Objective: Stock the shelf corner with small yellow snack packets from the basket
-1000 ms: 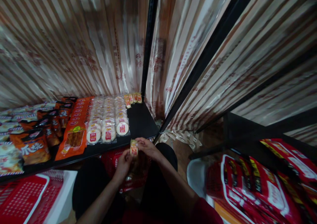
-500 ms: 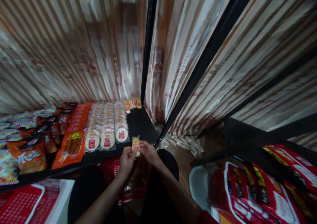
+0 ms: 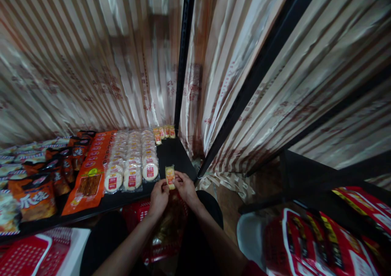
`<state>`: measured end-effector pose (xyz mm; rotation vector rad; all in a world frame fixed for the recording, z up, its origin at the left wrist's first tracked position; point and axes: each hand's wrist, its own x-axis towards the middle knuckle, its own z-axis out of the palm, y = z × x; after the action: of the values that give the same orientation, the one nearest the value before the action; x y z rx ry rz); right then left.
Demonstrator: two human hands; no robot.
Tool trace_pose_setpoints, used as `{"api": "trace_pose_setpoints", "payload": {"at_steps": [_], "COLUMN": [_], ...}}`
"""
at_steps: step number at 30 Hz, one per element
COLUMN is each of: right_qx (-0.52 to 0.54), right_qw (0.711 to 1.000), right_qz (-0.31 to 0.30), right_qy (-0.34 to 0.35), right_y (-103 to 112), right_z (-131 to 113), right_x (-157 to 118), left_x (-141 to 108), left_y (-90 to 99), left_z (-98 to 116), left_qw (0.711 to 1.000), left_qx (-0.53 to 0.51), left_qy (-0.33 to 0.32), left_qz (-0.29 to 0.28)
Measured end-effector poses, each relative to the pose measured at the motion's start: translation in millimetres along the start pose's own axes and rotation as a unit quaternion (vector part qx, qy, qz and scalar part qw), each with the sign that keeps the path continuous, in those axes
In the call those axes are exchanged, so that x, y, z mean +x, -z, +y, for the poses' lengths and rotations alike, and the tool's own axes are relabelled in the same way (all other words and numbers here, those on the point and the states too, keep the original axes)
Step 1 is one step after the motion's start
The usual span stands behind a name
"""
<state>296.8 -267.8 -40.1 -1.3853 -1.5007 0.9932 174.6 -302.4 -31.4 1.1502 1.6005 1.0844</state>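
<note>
A small yellow snack packet (image 3: 170, 176) with a red label is pinched upright between my two hands, just off the front edge of the black shelf (image 3: 171, 156). My left hand (image 3: 159, 194) grips its left side, fingers closed. On its right side, my right hand (image 3: 185, 186) holds it between thumb and fingers. Several matching small packets (image 3: 165, 132) stand at the shelf's back corner. Left of the bare part lie rows of round white wrapped cakes (image 3: 132, 176) with red labels. Below my hands, between my knees, is a red basket (image 3: 146, 253) with wrapped items inside.
Orange bags (image 3: 88, 174) and brown snack pouches (image 3: 38, 200) fill the shelf's left. A red basket (image 3: 27, 255) sits low left. Red packages (image 3: 339, 243) fill a container at right, beside a white stool (image 3: 250, 235). Black posts (image 3: 185, 44) and striped curtains (image 3: 106, 64) rise behind.
The small packet and both hands have shifted slightly up and right in view, still holding together. The camera view has tilted a little; shelf goods look unchanged.
</note>
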Motion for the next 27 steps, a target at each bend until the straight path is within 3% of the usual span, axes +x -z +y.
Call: {"api": "trace_pose_setpoints", "payload": {"at_steps": [5, 11, 22, 27], "right_qx": [-0.030, -0.041, 0.011, -0.012], "right_qw": [0.999, 0.998, 0.996, 0.996], "right_qz": [0.030, 0.057, 0.088, 0.091], "right_qy": [-0.001, 0.005, -0.001, -0.001], "right_y": [0.2, -3.6, -12.7, -13.8], "right_z": [-1.7, 1.7, 7.1, 8.5], "right_x": [8.4, 19.7, 35.2, 40.5], "left_x": [5.6, 13.9, 44.9, 52.8], "left_y": [-0.6, -2.8, -21.4, -23.2], "left_z": [17.1, 36.3, 30.9, 31.2], "left_qw": [0.989, 0.976, 0.984, 0.981], "left_qx": [0.138, 0.215, 0.178, 0.193], "left_qy": [-0.036, -0.007, 0.025, 0.024], "left_qz": [0.033, 0.018, 0.011, 0.014]}}
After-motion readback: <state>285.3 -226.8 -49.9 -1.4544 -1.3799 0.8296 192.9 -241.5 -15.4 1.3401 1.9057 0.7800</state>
